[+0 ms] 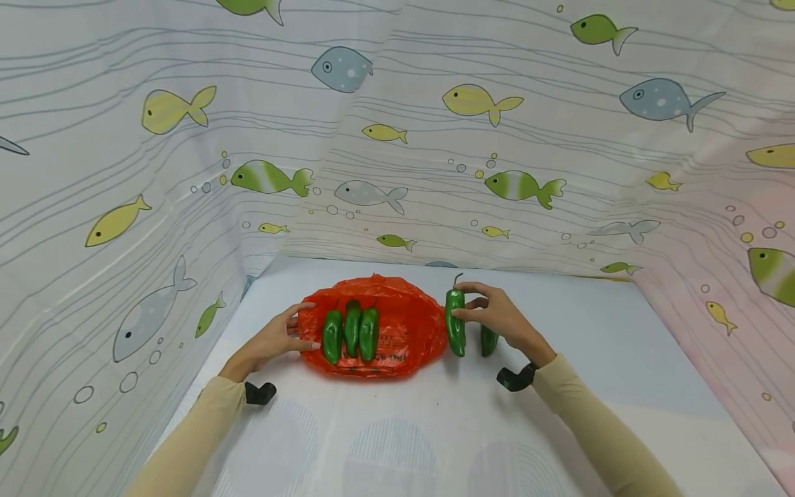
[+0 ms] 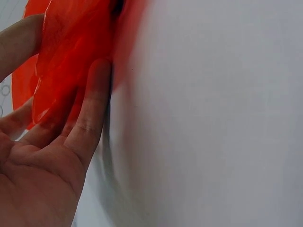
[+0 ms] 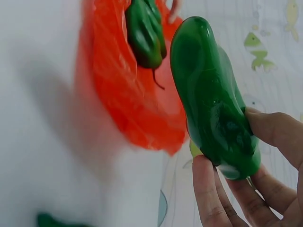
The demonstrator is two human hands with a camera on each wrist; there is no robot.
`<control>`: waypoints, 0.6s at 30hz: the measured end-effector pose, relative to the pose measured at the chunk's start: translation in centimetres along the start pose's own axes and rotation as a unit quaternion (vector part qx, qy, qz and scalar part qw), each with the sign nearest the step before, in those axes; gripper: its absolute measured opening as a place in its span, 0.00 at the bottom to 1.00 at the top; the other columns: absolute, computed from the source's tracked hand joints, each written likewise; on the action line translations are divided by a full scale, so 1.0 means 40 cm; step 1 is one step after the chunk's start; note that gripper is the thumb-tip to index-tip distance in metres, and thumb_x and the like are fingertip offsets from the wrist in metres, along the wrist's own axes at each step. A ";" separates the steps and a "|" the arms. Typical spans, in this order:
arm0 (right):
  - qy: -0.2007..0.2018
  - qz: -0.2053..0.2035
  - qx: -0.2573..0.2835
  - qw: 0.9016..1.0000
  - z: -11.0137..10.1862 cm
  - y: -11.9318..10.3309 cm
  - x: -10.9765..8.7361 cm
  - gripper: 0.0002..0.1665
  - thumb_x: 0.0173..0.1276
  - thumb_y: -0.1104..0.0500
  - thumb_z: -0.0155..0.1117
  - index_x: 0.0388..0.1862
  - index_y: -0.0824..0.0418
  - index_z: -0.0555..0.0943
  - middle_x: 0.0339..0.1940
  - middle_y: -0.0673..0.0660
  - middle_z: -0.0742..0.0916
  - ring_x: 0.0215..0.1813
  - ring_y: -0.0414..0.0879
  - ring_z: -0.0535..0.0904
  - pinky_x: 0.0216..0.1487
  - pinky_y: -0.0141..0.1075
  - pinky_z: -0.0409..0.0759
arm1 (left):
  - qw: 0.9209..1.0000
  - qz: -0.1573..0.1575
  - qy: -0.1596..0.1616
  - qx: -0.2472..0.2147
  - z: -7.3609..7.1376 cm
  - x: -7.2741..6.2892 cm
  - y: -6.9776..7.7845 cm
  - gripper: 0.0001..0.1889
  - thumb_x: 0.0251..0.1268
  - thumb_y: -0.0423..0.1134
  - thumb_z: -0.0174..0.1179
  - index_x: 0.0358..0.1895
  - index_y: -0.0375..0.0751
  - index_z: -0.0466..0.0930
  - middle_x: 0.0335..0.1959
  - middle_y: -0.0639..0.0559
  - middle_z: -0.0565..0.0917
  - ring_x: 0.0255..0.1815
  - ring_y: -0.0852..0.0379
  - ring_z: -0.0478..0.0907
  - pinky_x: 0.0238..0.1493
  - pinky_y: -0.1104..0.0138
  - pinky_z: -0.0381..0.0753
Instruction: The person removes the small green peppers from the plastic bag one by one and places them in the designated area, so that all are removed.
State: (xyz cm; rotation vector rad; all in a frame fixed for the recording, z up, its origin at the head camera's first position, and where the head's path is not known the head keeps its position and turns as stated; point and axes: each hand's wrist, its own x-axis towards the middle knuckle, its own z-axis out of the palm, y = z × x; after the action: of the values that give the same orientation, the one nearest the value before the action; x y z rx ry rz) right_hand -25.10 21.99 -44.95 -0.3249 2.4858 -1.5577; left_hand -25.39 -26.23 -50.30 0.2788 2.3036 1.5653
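A red plastic bag (image 1: 404, 331) lies spread on the table with its mouth toward me, three green peppers (image 1: 352, 328) in it side by side. At its left end my left hand (image 1: 279, 338) holds the edge, thumb and fingers set apart around it. In the left wrist view, red film (image 2: 75, 52) covers part of the left hand's fingers. Just past the bag's right end, my right hand (image 1: 497, 314) grips a green pepper (image 3: 208, 94) between thumb and fingers, its stem up. Another green pepper (image 1: 488, 340) lies on the table below the right hand, partly hidden by it.
The white table (image 1: 435, 428) has pale round prints near its front. Fish-patterned sheeting (image 1: 428, 159) rises behind it and on both sides. Black wrist cameras (image 1: 517, 378) sit at both cuffs.
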 end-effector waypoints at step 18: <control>0.020 0.008 -0.033 0.999 -0.111 0.048 -0.041 0.39 0.66 0.46 0.76 0.72 0.54 0.74 0.58 0.59 0.84 0.56 0.54 0.82 0.59 0.49 0.79 | 1.000 -0.005 0.000 0.003 0.003 0.001 0.000 0.53 0.56 0.38 0.79 0.81 0.45 0.53 0.72 0.30 0.69 0.70 0.35 0.71 0.65 0.50 0.77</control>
State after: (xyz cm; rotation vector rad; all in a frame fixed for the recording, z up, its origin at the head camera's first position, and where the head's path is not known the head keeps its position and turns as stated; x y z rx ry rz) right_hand -24.90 27.11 -44.71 -0.2843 2.5688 -1.4928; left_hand -25.38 -26.14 -50.35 0.2684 2.3063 1.5535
